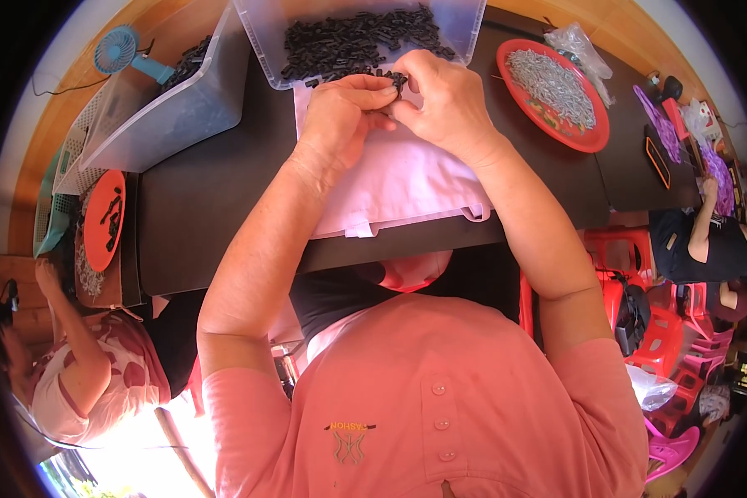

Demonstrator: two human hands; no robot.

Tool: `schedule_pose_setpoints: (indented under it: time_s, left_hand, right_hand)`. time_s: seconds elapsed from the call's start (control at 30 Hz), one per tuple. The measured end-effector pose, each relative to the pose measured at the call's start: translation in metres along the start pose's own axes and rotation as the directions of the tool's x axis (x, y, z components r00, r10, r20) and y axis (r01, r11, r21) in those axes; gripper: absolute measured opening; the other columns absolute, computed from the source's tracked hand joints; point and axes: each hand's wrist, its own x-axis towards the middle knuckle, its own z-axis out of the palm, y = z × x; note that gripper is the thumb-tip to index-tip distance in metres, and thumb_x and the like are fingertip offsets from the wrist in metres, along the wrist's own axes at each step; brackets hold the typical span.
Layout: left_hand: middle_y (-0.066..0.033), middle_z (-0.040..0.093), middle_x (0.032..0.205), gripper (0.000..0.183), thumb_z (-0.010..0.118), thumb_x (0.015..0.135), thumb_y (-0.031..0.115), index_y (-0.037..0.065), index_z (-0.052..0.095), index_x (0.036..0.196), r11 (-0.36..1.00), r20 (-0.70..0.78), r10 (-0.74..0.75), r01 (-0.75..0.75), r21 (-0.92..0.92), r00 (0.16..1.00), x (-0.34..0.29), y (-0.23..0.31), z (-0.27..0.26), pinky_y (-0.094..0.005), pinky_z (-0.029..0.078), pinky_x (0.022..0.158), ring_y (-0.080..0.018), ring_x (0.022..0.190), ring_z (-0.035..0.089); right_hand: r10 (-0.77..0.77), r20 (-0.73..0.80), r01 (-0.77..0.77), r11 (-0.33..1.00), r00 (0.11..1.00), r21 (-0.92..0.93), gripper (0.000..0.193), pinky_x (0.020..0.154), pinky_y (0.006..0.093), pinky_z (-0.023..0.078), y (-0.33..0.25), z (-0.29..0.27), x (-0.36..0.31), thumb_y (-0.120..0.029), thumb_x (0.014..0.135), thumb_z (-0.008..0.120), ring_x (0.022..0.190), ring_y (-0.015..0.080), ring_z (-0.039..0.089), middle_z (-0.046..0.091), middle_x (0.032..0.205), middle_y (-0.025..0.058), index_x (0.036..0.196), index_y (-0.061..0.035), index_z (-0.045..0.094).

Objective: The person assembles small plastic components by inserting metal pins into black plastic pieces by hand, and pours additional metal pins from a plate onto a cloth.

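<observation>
My left hand (340,112) and my right hand (446,100) meet at the near edge of a clear plastic bin (262,37). Small black plastic pieces (397,81) are pinched in the fingers of both; their exact shape is partly hidden. Many more loose black pieces (349,41) fill the bin's bottom. Below my wrists, a pink cloth (398,187) lies over the dark table (191,199) and reaches its front edge. To the right of my right hand stands a red plate (600,133) heaped with thin silvery metal pieces (549,87).
At left, a second clear bin (162,129) holds black pieces, with a blue fan (116,50) beside it. An orange-red plate (100,241) carries a few black pieces. A person (100,365) sits at left, another (697,241) at right, near red stools (660,340). A phone-like device (657,162) lies at right.
</observation>
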Motion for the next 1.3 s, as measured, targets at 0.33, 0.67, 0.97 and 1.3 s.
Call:
schedule_pose_setpoints:
  time_s: [0.33,0.67,0.97,1.3]
  left_hand:
    - [-0.0090,0.064,0.085,0.019,0.056,0.094,0.016,-0.001,0.064,0.094,0.987,0.140,-0.087,0.104,-0.120,0.986,0.006,-0.002,-0.006,-0.0327,0.048,0.062,-0.0207,0.075,0.060]
    - [-0.0141,0.062,0.082,0.033,0.053,0.097,0.029,-0.003,0.060,0.092,0.984,0.172,-0.115,0.136,-0.115,0.978,0.005,0.000,-0.005,-0.0352,0.049,0.059,-0.0259,0.071,0.060]
    - [-0.0158,0.061,0.081,0.043,0.048,0.098,0.037,-0.004,0.060,0.094,0.978,0.206,-0.108,0.141,-0.152,0.973,0.001,0.004,-0.002,-0.0376,0.050,0.059,-0.0273,0.071,0.061]
    - [-0.0154,0.063,0.082,0.045,0.049,0.098,0.040,-0.004,0.061,0.093,0.975,0.198,-0.109,0.144,-0.171,0.974,0.003,0.001,-0.001,-0.0377,0.050,0.059,-0.0262,0.071,0.060]
  right_hand:
    - [-0.121,-0.107,0.120,0.993,0.987,-0.021,0.024,0.047,0.0312,0.045,-0.004,-0.004,0.000,-0.010,0.065,0.075,0.051,0.0203,0.057,0.052,0.058,0.0021,0.084,-0.0087,0.060]
    - [-0.085,-0.078,0.084,0.996,0.993,-0.017,0.025,0.048,0.0320,0.046,-0.004,-0.010,0.000,-0.017,0.067,0.076,0.053,0.0216,0.059,0.058,0.063,0.0048,0.084,-0.0081,0.061]
    - [-0.073,-0.095,0.072,0.997,0.993,-0.020,0.025,0.047,0.0317,0.046,-0.005,-0.012,0.000,-0.017,0.067,0.076,0.053,0.0225,0.060,0.058,0.064,0.0057,0.079,-0.0075,0.056]
    - [-0.119,-0.115,0.118,0.993,0.986,-0.014,0.026,0.044,0.0309,0.043,-0.005,-0.013,-0.001,-0.013,0.066,0.077,0.050,0.0210,0.058,0.055,0.060,0.0050,0.075,-0.0069,0.053]
